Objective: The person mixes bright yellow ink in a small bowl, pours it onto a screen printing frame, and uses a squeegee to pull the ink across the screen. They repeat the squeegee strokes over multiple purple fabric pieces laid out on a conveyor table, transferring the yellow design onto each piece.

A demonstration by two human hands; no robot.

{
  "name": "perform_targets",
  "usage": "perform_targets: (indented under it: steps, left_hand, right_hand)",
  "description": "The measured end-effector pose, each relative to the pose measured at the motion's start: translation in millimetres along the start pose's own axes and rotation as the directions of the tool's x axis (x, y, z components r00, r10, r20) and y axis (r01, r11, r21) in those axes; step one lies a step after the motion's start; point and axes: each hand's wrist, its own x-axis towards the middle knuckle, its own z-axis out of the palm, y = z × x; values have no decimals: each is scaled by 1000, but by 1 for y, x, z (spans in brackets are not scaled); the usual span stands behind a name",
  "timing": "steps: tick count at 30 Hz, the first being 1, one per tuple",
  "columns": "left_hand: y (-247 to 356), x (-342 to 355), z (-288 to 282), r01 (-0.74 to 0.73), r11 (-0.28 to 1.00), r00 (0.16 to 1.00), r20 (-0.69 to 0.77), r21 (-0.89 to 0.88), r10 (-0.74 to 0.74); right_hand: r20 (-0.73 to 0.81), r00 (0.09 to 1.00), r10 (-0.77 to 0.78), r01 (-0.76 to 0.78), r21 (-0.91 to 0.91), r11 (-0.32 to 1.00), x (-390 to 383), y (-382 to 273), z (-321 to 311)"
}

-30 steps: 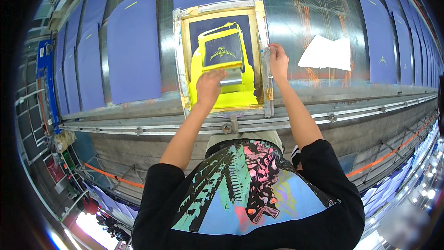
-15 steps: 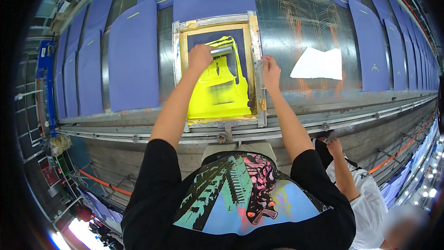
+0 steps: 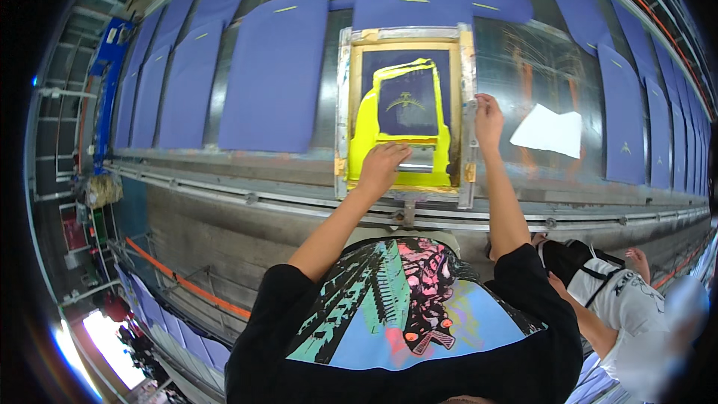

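Note:
A screen-printing frame (image 3: 345,97) with a wooden inner rim lies flat on the long table. Bright yellow ink (image 3: 365,131) spreads over its mesh in a band along the left, far and near sides. Amid the ink is a dark rectangle with a small yellow motif (image 3: 406,101). My left hand (image 3: 383,167) is closed on a squeegee (image 3: 419,155) near the frame's near end; the fingers cover its left part. At the frame's right side, my right hand (image 3: 488,121) grips the edge, fingertips on the metal strip.
Purple fabric panels (image 3: 273,75) lie in rows along the table, left, right and beyond the frame. A white sheet (image 3: 548,132) sits right of the frame. A metal rail (image 3: 299,206) runs along the near edge. Another person (image 3: 617,295) stands at the lower right.
My left hand has drawn the squeegee from the frame's far part toward me, baring the dark rectangle and motif. My right hand stays on the frame's edge. The whole view has shifted.

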Motion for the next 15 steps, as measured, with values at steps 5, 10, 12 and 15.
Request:
perform_targets:
  steps: [5,10,12,15]
  left_hand:
    - [21,-5,12,79,992,994,-80,96,-72]
    - [18,-9,32,169,975,985,-67,146,-160]
    - [18,-8,33,161,969,987,-50,189,-155]
    - [16,-11,41,164,964,986,-73,211,-152]
  right_hand:
    - [19,1000,0,-2,112,994,-18,-6,0]
    - [68,996,50,-64,226,972,-36,18,8]
    - [44,998,37,-46,240,970,-35,34,14]
    - [23,999,37,-41,201,979,-38,45,10]
